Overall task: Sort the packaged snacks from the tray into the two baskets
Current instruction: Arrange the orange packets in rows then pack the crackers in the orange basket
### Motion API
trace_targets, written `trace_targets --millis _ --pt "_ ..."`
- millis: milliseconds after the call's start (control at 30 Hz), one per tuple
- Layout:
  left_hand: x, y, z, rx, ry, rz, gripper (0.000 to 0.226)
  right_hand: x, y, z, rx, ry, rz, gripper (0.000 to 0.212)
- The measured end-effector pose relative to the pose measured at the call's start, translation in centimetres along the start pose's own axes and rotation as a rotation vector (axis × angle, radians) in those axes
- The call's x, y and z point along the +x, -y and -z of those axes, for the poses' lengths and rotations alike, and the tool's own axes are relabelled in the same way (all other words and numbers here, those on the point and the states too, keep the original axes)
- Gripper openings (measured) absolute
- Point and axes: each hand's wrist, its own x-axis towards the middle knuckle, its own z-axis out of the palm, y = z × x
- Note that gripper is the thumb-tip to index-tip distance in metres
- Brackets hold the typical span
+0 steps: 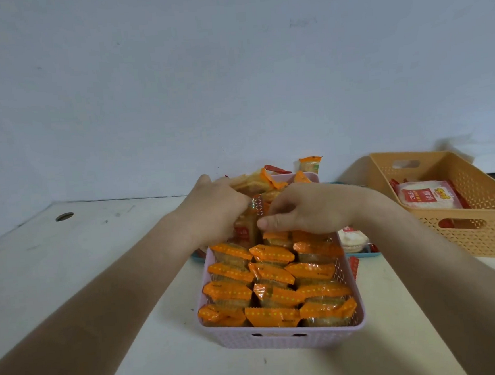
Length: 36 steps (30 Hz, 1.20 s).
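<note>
A pink basket (281, 337) in front of me holds several rows of orange-wrapped snack packs (272, 277). Over its far half, my left hand (215, 210) grips an orange pack (248, 228) that stands upright among loose ones. My right hand (307, 209) curls its fingers over the same pack from the right, thumb pointing left. Behind the basket lies a blue tray (364, 254), mostly hidden, with a white round snack (352, 239) and red packs on it. An orange basket (480, 229) at the right holds a red-and-white pack (427, 196).
The white table (96, 243) has a round hole (64, 216) at the far left. A plain wall rises behind the table. One orange pack (310, 164) stands behind the pink basket near the wall.
</note>
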Motion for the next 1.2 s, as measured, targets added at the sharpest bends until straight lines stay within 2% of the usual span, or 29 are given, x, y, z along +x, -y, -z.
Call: trace_targets --millis 133,233,300,367,433,467,533,600,700,800,900,967,1033,1133,1200 --pt "-0.5 0.1 1.1 -0.139 0.121 0.004 0.031 0.3 -0.6 0.2 0.011 -0.235 0.021 0.025" --pt "-1.8 0.4 2.6 -0.321 0.257 -0.022 0.044 1.1 -0.8 0.3 -0.045 -0.386 0.019 0.017" --pt "-2.7 0.5 3.5 -0.418 0.321 -0.048 0.046 1.4 -0.6 0.3 -0.043 -0.384 0.036 0.02" --pt "-3.0 0.4 3.5 -0.459 0.317 -0.055 0.041 1.8 0.0 0.3 -0.056 -0.313 0.071 0.023" --pt "-3.0 0.2 3.0 -0.479 0.225 -0.031 0.033 2.0 0.5 0.2 -0.122 -0.26 0.089 0.021" --pt "-3.0 0.2 2.5 -0.495 0.145 -0.006 0.027 2.1 0.6 0.4 -0.145 -0.287 0.088 0.02" --pt "-2.9 0.5 1.4 -0.549 -0.052 0.068 0.015 2.1 0.6 0.9 -0.16 -0.438 0.064 0.014" --pt "-2.7 0.9 0.9 -0.58 -0.195 0.149 0.013 2.4 0.4 1.0 -0.189 -0.526 0.036 0.028" --pt "-2.1 1.3 0.8 -0.449 -0.188 0.131 0.017 3.5 0.1 0.1 -0.265 -0.458 -0.001 0.047" --pt "-1.5 1.1 1.0 -0.355 -0.061 0.059 0.017 4.3 -0.2 -0.8 -0.351 -0.426 -0.005 0.036" --pt "-1.1 1.2 1.1 -0.374 0.039 0.021 0.016 4.4 -0.3 -1.0 -0.373 -0.411 -0.029 0.028" --pt "-0.7 1.4 1.4 -0.366 0.074 0.012 0.015 4.4 -0.2 -1.0 -0.368 -0.477 -0.035 0.02" --pt "0.0 1.7 1.7 -0.233 0.036 0.011 0.013 4.0 -0.2 -0.5 -0.251 -0.575 -0.05 0.021" --pt "1.2 1.3 2.3 0.057 -0.014 -0.017 0.026 3.2 -0.5 0.5 0.048 -0.692 -0.043 0.027" --pt "2.0 0.7 2.6 0.178 0.018 -0.089 0.019 3.0 -0.7 0.5 0.1 -0.727 -0.026 0.027"
